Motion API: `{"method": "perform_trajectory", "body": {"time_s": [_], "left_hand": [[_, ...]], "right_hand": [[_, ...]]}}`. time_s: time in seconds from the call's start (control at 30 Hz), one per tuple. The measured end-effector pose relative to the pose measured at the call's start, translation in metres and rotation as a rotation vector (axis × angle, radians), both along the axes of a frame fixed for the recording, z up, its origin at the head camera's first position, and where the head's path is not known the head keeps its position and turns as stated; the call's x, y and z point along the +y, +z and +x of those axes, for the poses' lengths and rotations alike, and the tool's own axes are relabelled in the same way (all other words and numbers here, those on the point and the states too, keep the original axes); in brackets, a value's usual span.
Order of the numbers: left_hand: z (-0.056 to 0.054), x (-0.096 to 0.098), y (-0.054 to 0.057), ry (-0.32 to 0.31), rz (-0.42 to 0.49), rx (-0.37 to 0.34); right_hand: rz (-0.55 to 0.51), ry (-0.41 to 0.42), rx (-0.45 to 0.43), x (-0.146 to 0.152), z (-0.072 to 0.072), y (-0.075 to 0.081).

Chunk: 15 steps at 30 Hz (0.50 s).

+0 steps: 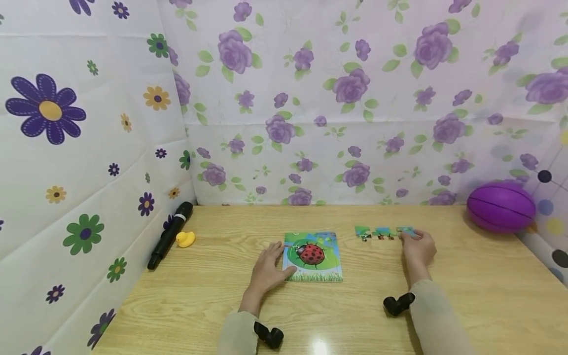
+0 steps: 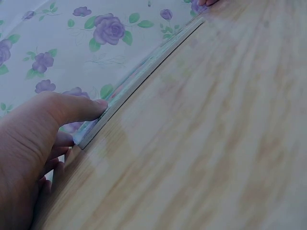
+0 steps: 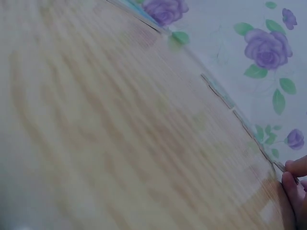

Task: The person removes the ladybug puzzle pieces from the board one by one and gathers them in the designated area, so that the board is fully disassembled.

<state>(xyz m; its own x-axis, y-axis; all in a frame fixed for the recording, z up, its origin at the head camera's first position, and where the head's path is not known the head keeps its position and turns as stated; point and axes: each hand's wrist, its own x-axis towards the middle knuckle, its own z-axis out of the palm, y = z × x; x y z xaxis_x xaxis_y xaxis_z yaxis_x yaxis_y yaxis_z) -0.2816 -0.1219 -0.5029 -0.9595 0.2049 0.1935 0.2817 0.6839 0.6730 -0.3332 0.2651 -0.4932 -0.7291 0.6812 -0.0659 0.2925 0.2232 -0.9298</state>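
sleeves [image 1: 437, 315]: two, pale, each with one black wrist camera [image 1: 399, 304] at the cuff
left hand [image 1: 267, 271]: one, relaxed rather than clenched, fingers along the left edge of the ladybug board [image 1: 312, 255], thumb touching it close to the near left corner
board: one, square, flat on the table [image 1: 350, 320], one red ladybug pictured on it
puzzle pieces [image 1: 383, 233]: three in a row, right of the board and slightly farther back
right hand [image 1: 419, 248]: one, pinching the rightmost piece
black stick [image 1: 168, 241]: one, white band near its far end
duck [image 1: 185, 239]: one, yellow, just beside the stick
ball [image 1: 501, 208]: one, purple, far right
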Motion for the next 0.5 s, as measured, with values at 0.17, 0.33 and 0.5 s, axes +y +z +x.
{"method": "perform_trajectory", "body": {"time_s": [0.17, 0.33, 0.5], "left_hand": [[-0.0005, 0.0012, -0.0018, -0.005, -0.005, 0.006], [-0.0005, 0.001, -0.0001, -0.004, -0.001, 0.006], [-0.0009, -0.0002, -0.0017, 0.003, -0.001, 0.004]], "right_hand": [[0.032, -0.005, -0.003, -0.0006, 0.0016, -0.0004], [0.042, 0.016, -0.015, -0.0001, 0.0043, 0.0023], [0.011, 0.048, -0.021, -0.0005, 0.0061, 0.0025]]}}
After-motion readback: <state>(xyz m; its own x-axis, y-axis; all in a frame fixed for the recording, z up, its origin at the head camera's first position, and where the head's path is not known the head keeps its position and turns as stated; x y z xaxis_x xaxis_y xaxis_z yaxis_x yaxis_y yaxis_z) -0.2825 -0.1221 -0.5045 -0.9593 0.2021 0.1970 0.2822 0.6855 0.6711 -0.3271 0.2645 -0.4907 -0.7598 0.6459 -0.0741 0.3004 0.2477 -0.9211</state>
